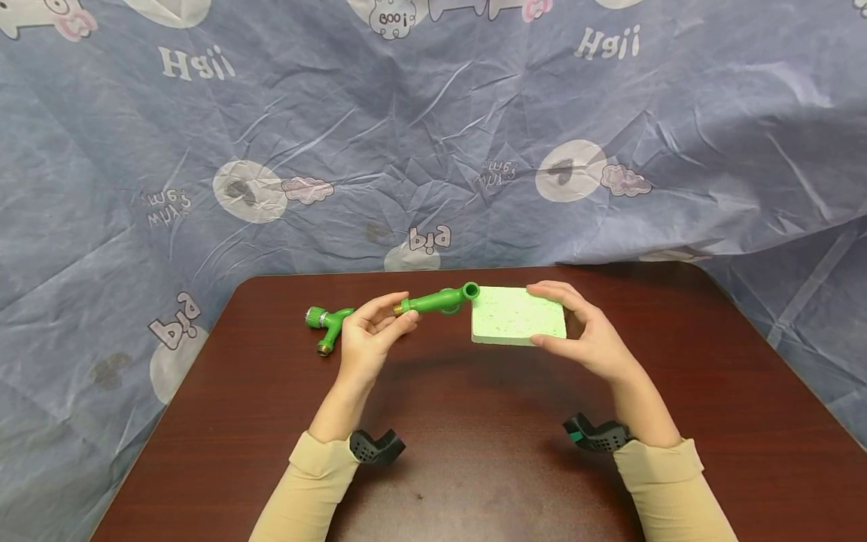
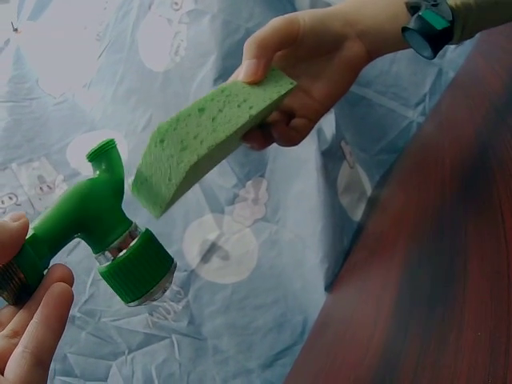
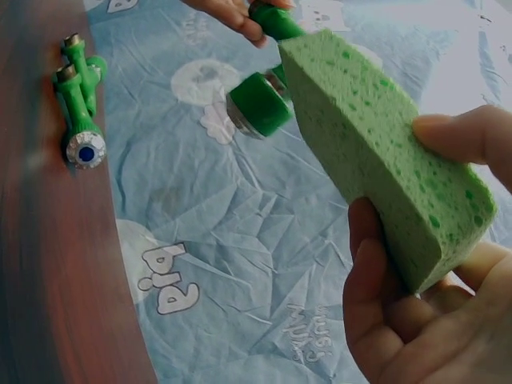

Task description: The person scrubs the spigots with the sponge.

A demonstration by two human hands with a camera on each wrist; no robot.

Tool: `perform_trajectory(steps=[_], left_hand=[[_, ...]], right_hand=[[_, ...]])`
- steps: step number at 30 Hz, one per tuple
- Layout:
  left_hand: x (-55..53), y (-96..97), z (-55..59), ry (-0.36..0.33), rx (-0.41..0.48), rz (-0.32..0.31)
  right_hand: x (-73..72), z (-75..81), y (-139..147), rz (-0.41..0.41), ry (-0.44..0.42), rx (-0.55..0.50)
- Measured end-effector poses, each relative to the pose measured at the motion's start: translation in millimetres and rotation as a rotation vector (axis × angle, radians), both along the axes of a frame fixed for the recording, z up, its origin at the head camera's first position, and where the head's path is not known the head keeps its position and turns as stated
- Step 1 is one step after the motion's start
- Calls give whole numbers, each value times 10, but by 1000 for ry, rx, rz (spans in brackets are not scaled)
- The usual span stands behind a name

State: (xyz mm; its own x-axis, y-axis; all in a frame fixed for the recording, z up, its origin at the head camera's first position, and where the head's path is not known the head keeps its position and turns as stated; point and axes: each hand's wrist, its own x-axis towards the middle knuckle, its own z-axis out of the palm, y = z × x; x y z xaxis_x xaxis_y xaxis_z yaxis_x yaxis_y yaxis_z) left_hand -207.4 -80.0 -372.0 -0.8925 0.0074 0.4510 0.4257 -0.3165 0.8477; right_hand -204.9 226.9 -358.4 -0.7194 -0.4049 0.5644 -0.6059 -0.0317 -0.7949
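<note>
My left hand pinches a green tap by its brass-threaded end, holding it above the table. The tap's spout points toward the sponge, and its ribbed green knob hangs below in the left wrist view. A light green sponge block is in my right hand, gripped at its right end between thumb and fingers. The sponge's pitted face shows in the right wrist view. Its left edge is right beside the spout; I cannot tell whether they touch.
More green tap pieces with brass ends lie on the table at the left, partly hidden behind my left hand in the head view. The dark red-brown table ends at a patterned blue-grey cloth hanging behind it.
</note>
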Motion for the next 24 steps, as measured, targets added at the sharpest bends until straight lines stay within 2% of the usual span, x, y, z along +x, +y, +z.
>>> perform_trajectory(steps=[11, 18, 24], left_hand=[[-41, -34, -19, -33, 10, 10], [-25, 1, -35, -48, -31, -68], [-7, 56, -57, -50, -75, -108]], right_hand=[[32, 86, 85, 119, 77, -83], [63, 108, 25, 164, 66, -161], [78, 100, -61, 166, 49, -149]])
